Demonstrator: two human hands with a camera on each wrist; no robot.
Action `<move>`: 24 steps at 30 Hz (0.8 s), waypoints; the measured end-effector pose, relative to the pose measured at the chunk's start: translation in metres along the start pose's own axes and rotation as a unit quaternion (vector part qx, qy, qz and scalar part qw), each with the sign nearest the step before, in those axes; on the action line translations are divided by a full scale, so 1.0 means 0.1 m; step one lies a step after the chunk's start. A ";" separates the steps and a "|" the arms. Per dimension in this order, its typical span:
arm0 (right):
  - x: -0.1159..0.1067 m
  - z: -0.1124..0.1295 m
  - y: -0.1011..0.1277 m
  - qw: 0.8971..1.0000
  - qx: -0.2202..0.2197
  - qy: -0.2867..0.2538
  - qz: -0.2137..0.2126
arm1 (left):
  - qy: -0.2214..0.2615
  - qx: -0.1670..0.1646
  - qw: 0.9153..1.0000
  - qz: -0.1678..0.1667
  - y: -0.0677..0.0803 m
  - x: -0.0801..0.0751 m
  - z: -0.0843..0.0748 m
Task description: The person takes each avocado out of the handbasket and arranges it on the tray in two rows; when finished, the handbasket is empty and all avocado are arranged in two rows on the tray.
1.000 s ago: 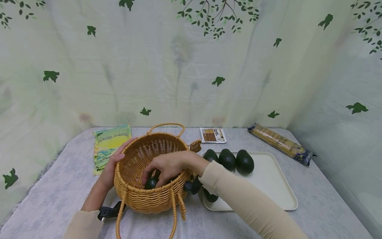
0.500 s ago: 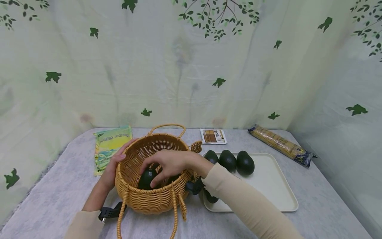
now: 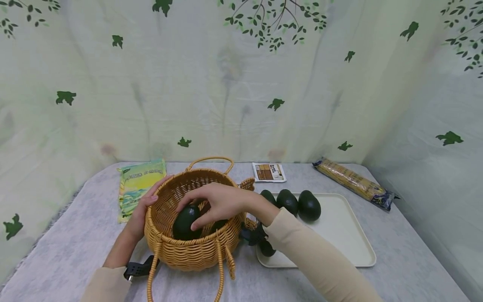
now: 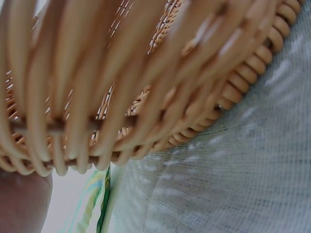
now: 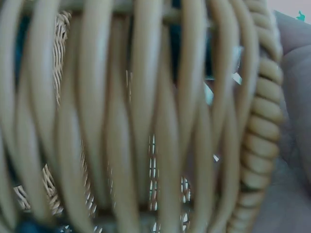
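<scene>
Avocado, dark green, one item: inside the wicker basket, up near the rim on the near-left side, in my grasp. I judge the step in hand to be lifting this fruit out of the basket, with the tray as its likely place.

Right hand: reaches over the basket's rim from the right, fingers curled round the top of the avocado, thumb side hidden behind the fruit. The right wrist view shows only blurred weave, so it cannot confirm the grip.

Left hand: laid flat against the outer left wall of the basket, fingers straight along the rim, steadying it. The left wrist view shows the basket's underside close up and a little of the grey cloth.

Basket: round, with loop handles; one stands at the far rim and one hangs down over the near side onto the table.

Tray, cream, rectangular: just right of the basket. Three avocados stand in a row at its far left corner; a fourth lies at its near left edge, partly behind my wrist strap.

Table, grey cloth: green-yellow packet far left, small brown-and-white sachet behind the basket, long noodle pack far right.

Next move, as I judge it: raise the fruit clear of the rim and far handle, keep the left hand bracing the basket, and carry right without knocking the row on the tray.
</scene>
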State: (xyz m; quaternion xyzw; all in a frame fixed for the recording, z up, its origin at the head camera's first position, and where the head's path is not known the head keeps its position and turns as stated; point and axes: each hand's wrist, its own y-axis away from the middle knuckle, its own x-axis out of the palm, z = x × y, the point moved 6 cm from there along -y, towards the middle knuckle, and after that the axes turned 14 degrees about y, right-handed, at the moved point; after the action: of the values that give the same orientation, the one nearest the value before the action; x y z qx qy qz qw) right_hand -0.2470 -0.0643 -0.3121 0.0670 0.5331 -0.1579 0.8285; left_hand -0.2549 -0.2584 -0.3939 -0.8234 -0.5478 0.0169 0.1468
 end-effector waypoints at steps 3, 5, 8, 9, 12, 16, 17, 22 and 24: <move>-0.02 0.00 0.05 1.000 -0.005 -0.016 -0.013 | 0.002 0.002 1.000 -0.001 0.00 0.00 0.00; -0.03 0.00 0.08 0.999 -0.008 -0.025 -0.023 | 0.002 0.001 1.000 -0.003 0.01 -0.01 0.00; -0.04 0.00 0.13 0.999 0.000 -0.027 -0.032 | -0.004 -0.003 1.000 -0.008 0.00 -0.01 0.00; -0.05 0.00 0.14 0.999 0.000 -0.031 -0.036 | -0.006 -0.005 1.000 -0.008 0.00 -0.01 0.00; -0.06 0.01 0.18 0.998 0.001 -0.035 -0.048 | -0.010 -0.008 1.000 -0.011 0.00 -0.01 0.00; -0.07 0.01 0.22 0.997 0.003 -0.045 -0.061 | -0.009 -0.007 1.000 -0.010 0.00 -0.01 0.00; -0.07 0.01 0.23 0.997 0.003 -0.048 -0.064 | -0.008 -0.006 1.000 -0.010 0.00 -0.01 0.00; -0.09 0.00 0.29 0.994 0.011 -0.068 -0.081 | 0.002 -0.001 1.000 -0.002 0.00 0.00 0.01; -0.09 -0.02 0.32 0.993 0.017 -0.076 -0.090 | 0.007 0.002 1.000 0.001 0.00 0.00 0.01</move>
State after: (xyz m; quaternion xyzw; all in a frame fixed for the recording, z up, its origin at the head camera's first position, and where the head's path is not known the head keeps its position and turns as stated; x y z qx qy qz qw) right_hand -0.2413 -0.0320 -0.3062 0.0201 0.4693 -0.2456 0.8479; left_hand -0.2550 -0.2584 -0.3946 -0.8239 -0.5458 0.0128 0.1522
